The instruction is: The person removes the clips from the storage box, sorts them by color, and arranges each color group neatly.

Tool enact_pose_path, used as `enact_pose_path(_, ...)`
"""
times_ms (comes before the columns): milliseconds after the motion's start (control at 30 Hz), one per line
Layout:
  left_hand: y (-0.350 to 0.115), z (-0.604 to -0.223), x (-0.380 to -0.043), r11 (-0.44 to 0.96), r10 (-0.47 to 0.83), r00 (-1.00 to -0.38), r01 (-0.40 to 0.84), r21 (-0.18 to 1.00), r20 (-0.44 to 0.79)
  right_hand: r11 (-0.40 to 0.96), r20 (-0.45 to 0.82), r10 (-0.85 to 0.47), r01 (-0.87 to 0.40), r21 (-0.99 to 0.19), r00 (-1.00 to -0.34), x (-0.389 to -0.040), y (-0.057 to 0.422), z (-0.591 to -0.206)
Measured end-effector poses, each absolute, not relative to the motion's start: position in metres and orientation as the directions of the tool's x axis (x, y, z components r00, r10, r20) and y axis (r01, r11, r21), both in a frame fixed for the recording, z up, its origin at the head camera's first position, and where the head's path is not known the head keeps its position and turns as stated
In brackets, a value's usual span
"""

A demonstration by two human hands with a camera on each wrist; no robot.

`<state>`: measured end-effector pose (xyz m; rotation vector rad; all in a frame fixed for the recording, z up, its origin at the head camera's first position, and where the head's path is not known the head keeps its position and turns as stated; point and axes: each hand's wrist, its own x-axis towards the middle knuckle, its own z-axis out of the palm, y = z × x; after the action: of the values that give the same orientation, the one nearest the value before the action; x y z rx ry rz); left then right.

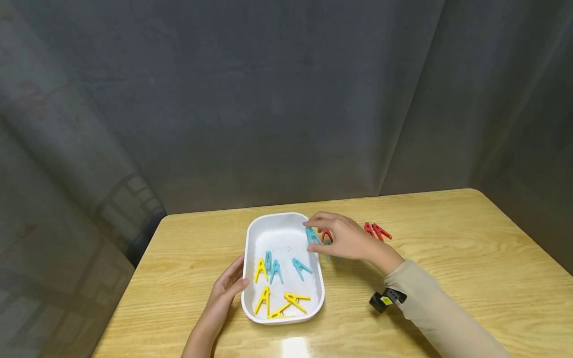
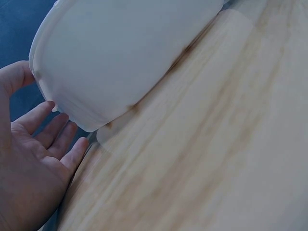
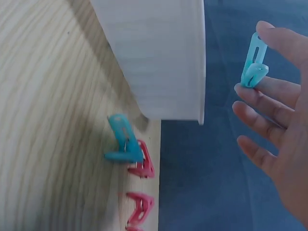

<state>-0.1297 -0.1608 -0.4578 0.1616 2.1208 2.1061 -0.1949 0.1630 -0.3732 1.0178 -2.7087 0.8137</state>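
A white tray (image 1: 283, 320) holds several yellow clothespins (image 1: 264, 300) and several light blue clothespins (image 1: 275, 271). At its left side my left hand (image 1: 226, 288) grips the wall, thumb over the rim and fingers against the outside. The left wrist view shows those fingers touching the tray's outer wall (image 2: 130, 53). Above the tray's right rim, my right hand (image 1: 342, 237) pinches a light blue clothespin (image 3: 254, 60) between thumb and fingers. Below that hand on the table lie another blue clothespin (image 3: 125, 142) and a red clothespin (image 1: 327, 234), partly hidden in the head view.
More red clothespins (image 1: 380, 231) lie on the wooden table (image 1: 447, 258) to the right of my right hand. A dark grey curtain (image 1: 277, 109) hangs behind the table. My right wrist carries a black strap (image 1: 395, 296) with a small device.
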Motion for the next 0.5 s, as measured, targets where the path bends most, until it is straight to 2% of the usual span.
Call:
enact_pose_path(267,-0.16,-0.459,-0.128,-0.001,0.181,-0.983,-0.031,1.0,-0.03,0.641,0.349,-0.485,-0.598,-0.482,-0.802,-0.18,0.186,-0.381)
enact_pose_path(500,-0.158,-0.46,-0.13,-0.001,0.189,-0.982,-0.019,1.0,-0.019,0.665,0.33,-0.412,-0.528,-0.528,-0.849,-0.175,0.204,-0.391)
